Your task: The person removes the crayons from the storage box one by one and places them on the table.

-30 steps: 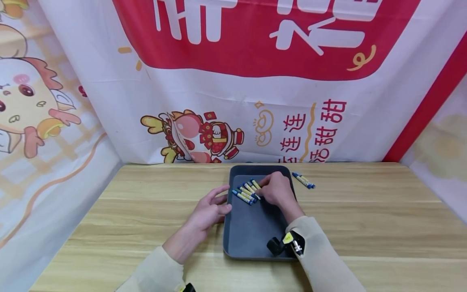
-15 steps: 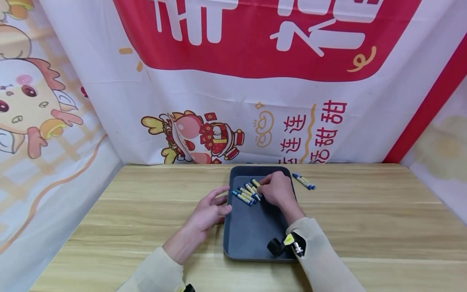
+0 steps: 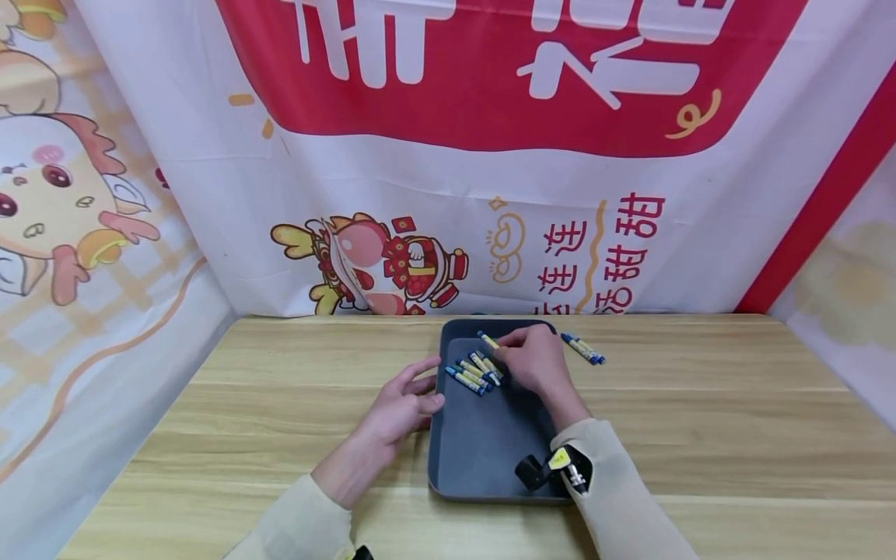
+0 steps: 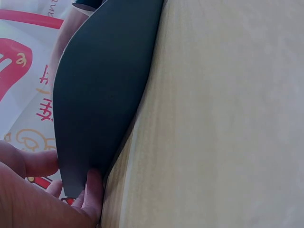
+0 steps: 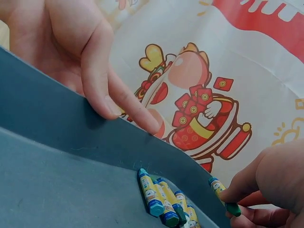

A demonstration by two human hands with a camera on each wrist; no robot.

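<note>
A dark grey tray lies lengthwise on the table. My left hand holds its left wall; in the left wrist view, the hand's fingers touch the outer wall, and the right wrist view shows a fingertip over the rim. Inside the tray, several yellow-and-blue crayons lie close together in a slanting row near the left wall. My right hand pinches one crayon between thumb and fingers, just beyond that row. Its far end sticks out to the left; the fingers cover part of it.
Two more crayons lie side by side on the wooden table, right of the tray's far end. A white-and-red printed cloth hangs behind the table's back edge.
My right hand has shifted slightly back and right with the pinched crayon, moving it apart from the row. My left hand and the tray have stayed in place.
</note>
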